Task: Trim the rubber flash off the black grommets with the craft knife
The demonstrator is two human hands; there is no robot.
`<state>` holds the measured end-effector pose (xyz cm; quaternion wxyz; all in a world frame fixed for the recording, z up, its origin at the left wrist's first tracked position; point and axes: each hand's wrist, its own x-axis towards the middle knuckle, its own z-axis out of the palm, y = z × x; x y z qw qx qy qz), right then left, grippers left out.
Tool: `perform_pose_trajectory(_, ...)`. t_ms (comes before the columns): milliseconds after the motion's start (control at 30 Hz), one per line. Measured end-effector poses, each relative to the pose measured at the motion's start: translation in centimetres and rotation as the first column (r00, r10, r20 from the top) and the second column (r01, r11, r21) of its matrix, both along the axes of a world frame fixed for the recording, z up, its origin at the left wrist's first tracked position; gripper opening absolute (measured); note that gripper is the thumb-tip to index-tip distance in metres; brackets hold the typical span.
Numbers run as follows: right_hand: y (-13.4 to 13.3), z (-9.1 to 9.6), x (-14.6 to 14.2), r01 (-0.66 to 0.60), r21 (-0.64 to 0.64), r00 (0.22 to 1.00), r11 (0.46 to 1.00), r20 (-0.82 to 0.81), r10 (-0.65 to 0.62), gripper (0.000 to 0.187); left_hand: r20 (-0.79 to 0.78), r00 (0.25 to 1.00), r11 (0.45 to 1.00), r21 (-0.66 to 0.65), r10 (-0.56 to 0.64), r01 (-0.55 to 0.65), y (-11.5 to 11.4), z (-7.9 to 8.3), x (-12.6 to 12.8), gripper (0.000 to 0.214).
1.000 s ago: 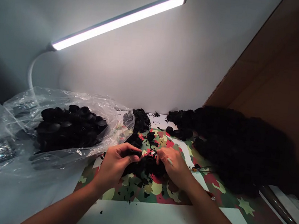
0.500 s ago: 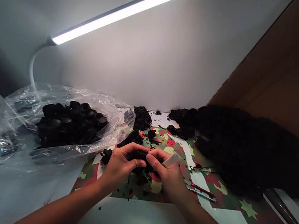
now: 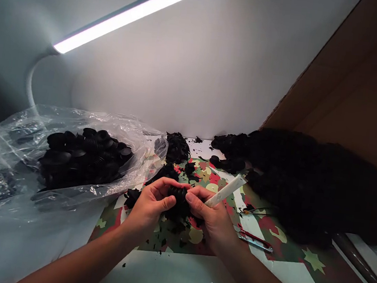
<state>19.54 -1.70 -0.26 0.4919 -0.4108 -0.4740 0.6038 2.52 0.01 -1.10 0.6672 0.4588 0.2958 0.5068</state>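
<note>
Between my hands is a black ribbed rubber bellows [image 3: 177, 195]. My left hand [image 3: 149, 205] is closed around its left side, thumb in front and fingers behind. Closed on a flat white tool handle [image 3: 227, 191], my right hand [image 3: 212, 219] has its fingertips at the bellows' right side. The handle sticks out up and to the right; the tool's working end is hidden by fingers. Black scraps [image 3: 163, 241] are scattered on the patterned paper [image 3: 194, 236] below.
On the left, an open clear plastic bag [image 3: 141, 163] holds many black bellows [image 3: 86, 155]. A dark heap [image 3: 299, 186] of black parts fills the right, by a cardboard panel [image 3: 356, 101]. A red-and-silver cutter [image 3: 254, 240] lies near my right wrist. A lit lamp [image 3: 138, 15] hangs above.
The white handle has swung outward and shows more of its length. The bellows has turned between my fingers, with its ribs now facing me more. The view has shifted slightly.
</note>
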Motion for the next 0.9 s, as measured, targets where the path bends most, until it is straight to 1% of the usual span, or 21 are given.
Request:
perform_pose_trajectory(33, 0.0, 0.0, 0.1, 0.020, 0.040, 0.998, 0.999, 0.066, -0.022, 0.033, -0.094, 0.995, 0.997, 0.076, 0.037, -0.030, 0.0, 0.3, -0.2, 0.032)
perform_pose_trajectory(67, 0.0, 0.0, 0.2, 0.048, 0.093, 0.988, 0.994, 0.139, -0.060, 0.032, -0.200, 0.973, 0.981, 0.177, 0.120, -0.084, -0.1, 0.5, -0.4, 0.032)
perform_pose_trajectory(133, 0.0, 0.1, 0.5, 0.118, 0.218, 0.946, 0.969, 0.271, -0.177, 0.028, -0.350, 0.863, 0.898, 0.379, 0.364, -0.224, -0.4, 1.0, -0.8, 0.031)
perform_pose_trajectory(167, 0.1, 0.2, 0.6, 0.156, 0.283, 0.916, 0.946, 0.316, -0.245, 0.026, -0.383, 0.810, 0.863, 0.427, 0.443, -0.271, -0.5, 1.1, -0.8, 0.027)
perform_pose_trajectory(200, 0.1, 0.3, 0.6, 0.186, 0.349, 0.886, 0.919, 0.345, -0.310, 0.025, -0.409, 0.795, 0.868, 0.410, 0.449, -0.279, -0.6, 1.2, -0.9, 0.026)
perform_pose_trajectory(233, 0.1, 0.3, 0.7, 0.202, 0.414, 0.858, 0.887, 0.362, -0.364, 0.023, -0.428, 0.823, 0.913, 0.325, 0.373, -0.245, -0.7, 1.3, -0.8, 0.033)
perform_pose_trajectory(267, 0.1, 0.2, 0.7, 0.202, 0.481, 0.836, 0.853, 0.369, -0.407, 0.021, -0.417, 0.876, 0.965, 0.195, 0.243, -0.175, -0.8, 1.2, -0.7, 0.041)
perform_pose_trajectory(300, 0.1, 0.0, 0.6, 0.180, 0.551, 0.817, 0.815, 0.378, -0.436, 0.020, -0.368, 0.924, 0.994, 0.057, 0.106, -0.092, -0.8, 1.1, -0.6, 0.049)
perform_pose_trajectory(333, 0.1, -0.3, 0.6, 0.132, 0.628, 0.801, 0.767, 0.388, -0.456, 0.018, -0.297, 0.955, 0.998, -0.062, 0.002, -0.021, -0.7, 1.0, -0.5, 0.054)
perform_pose_trajectory(367, 0.1, -0.6, 0.4, 0.062, 0.703, 0.783, 0.708, 0.406, -0.471, 0.017, -0.223, 0.973, 0.989, -0.150, -0.052, 0.019, -0.5, 0.9, -0.4, 0.058)
perform_pose_trajectory(400, 0.1, -0.9, 0.3, -0.023, 0.766, 0.761, 0.643, 0.430, -0.485, 0.017, -0.170, 0.983, 0.978, -0.208, -0.065, 0.028, -0.3, 0.7, -0.4, 0.061)
perform_pose_trajectory(467, 0.0, -1.5, 0.2, -0.195, 0.831, 0.717, 0.521, 0.483, -0.502, 0.021, -0.160, 0.985, 0.967, -0.255, -0.060, 0.018, 0.1, 0.5, -0.6, 0.058)
perform_pose_trajectory(500, 0.0, -1.6, 0.2, -0.249, 0.834, 0.709, 0.492, 0.503, -0.495, 0.024, -0.192, 0.979, 0.968, -0.251, -0.063, 0.013, 0.3, 0.5, -0.8, 0.054)
perform_pose_trajectory(533, 0.0, -1.6, 0.2, -0.265, 0.827, 0.718, 0.496, 0.512, -0.471, 0.026, -0.231, 0.971, 0.973, -0.229, -0.064, 0.009, 0.5, 0.5, -1.0, 0.050)
perform_pose_trajectory(567, 0.0, -1.4, 0.4, -0.244, 0.812, 0.743, 0.530, 0.507, -0.437, 0.030, -0.272, 0.960, 0.981, -0.192, -0.061, 0.008, 0.6, 0.6, -1.3, 0.047)
perform_pose_trajectory(667, 0.1, -0.5, 1.2, -0.070, 0.733, 0.822, 0.677, 0.427, -0.377, 0.036, -0.378, 0.925, 0.998, -0.056, -0.036, 0.016, 0.7, 0.7, -1.8, 0.041)
perform_pose_trajectory(700, 0.1, -0.2, 1.4, -0.033, 0.707, 0.834, 0.706, 0.409, -0.370, 0.036, -0.410, 0.912, 1.000, -0.016, -0.028, 0.023, 0.7, 0.7, -1.8, 0.040)
perform_pose_trajectory(733, 0.2, 0.0, 1.6, -0.036, 0.690, 0.843, 0.723, 0.410, -0.348, 0.035, -0.446, 0.895, 0.999, 0.018, -0.018, 0.029, 0.7, 0.7, -1.8, 0.038)
perform_pose_trajectory(767, 0.3, 0.1, 1.8, -0.073, 0.675, 0.852, 0.734, 0.424, -0.305, 0.034, -0.485, 0.875, 0.998, 0.053, -0.008, 0.038, 0.6, 0.6, -1.7, 0.037)
perform_pose_trajectory(833, 0.5, -0.2, 1.8, -0.214, 0.636, 0.858, 0.742, 0.486, -0.169, 0.034, -0.554, 0.832, 0.988, 0.134, 0.015, 0.071, 0.4, 0.5, -1.5, 0.034)
perform_pose_trajectory(900, 0.8, -0.9, 1.7, -0.341, 0.578, 0.820, 0.741, 0.568, -0.066, 0.043, -0.618, 0.784, 0.960, 0.255, 0.066, 0.120, 0.2, 0.4, -1.4, 0.029)
